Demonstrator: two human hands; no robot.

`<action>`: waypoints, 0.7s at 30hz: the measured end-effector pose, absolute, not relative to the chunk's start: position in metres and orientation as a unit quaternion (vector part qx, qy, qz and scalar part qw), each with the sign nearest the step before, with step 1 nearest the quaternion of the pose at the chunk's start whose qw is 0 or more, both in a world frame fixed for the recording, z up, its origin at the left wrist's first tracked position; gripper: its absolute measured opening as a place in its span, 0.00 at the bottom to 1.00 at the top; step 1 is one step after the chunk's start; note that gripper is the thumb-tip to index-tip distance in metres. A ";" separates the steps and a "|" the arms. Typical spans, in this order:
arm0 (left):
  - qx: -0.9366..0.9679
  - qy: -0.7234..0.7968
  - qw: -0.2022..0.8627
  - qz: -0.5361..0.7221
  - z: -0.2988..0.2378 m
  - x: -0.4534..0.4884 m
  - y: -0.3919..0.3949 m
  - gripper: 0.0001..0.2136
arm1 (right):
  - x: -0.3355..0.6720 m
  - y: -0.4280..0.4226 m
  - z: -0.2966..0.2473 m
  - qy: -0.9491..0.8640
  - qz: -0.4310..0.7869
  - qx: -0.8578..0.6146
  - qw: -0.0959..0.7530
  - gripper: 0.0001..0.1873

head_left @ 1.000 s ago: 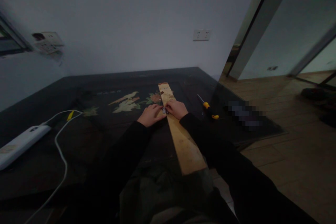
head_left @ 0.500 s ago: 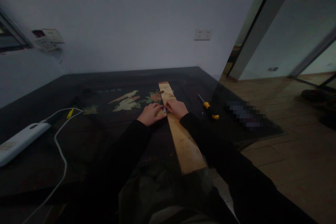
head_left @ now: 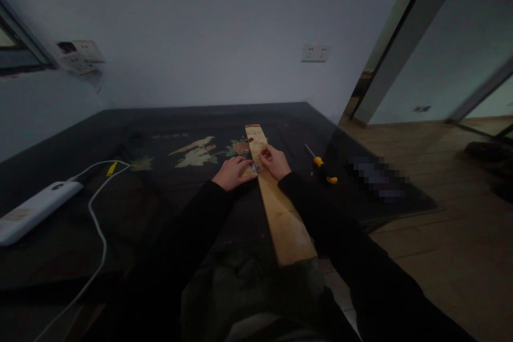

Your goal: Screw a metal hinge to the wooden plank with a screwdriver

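Note:
A long, narrow wooden board [head_left: 281, 214] lies lengthwise on the dark table, its near end toward my body. At the board's left edge, my left hand [head_left: 233, 173] grips a small silvery metal piece [head_left: 254, 168] between thumb and forefinger, against the wood. Its exact kind is too small to tell. Just above the board, beside that piece, my right hand [head_left: 276, 163] has thumb and forefinger pinched together. Something tiny may be at the fingertips, but I cannot make it out. A yellow-and-black screwdriver [head_left: 319, 163] lies to the right of the board.
The dark table [head_left: 160, 214] carries an inlaid bird-and-flower picture [head_left: 196, 156]. On the left sit a white power strip [head_left: 38, 211] and its cord [head_left: 100, 232] with a yellow tag [head_left: 111, 169]. A blurred-out object [head_left: 377, 176] lies at the right. The wall [head_left: 200, 37] rises behind.
My right hand has lifted slightly off the metal piece, its fingertips now pinched above the board. My left hand stays at the piece. The whole view has shifted a little.

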State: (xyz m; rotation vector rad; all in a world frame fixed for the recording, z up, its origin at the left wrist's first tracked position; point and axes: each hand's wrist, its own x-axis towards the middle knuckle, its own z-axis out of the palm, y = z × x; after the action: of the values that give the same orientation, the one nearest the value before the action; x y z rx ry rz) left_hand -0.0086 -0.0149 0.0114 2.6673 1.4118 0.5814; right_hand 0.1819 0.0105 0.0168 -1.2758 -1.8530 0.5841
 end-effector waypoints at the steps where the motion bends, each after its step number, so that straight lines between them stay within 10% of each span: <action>1: 0.867 0.460 0.034 0.188 0.012 -0.009 -0.015 0.26 | 0.182 0.013 0.015 -0.711 0.265 -0.499 0.419 0.06; 10: 0.864 0.463 0.057 0.190 0.011 -0.008 -0.015 0.26 | 0.193 0.025 0.014 -0.587 0.476 -0.449 0.477 0.09; 21: 0.859 0.472 0.075 0.186 0.013 -0.008 -0.015 0.27 | 0.197 0.013 0.025 -0.738 0.381 -0.433 0.350 0.08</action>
State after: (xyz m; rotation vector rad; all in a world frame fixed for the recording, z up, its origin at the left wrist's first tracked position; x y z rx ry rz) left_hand -0.0077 -0.0146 0.0125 2.5755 1.4154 0.5583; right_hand 0.1967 0.0127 0.0248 -1.1214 -1.9121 0.9868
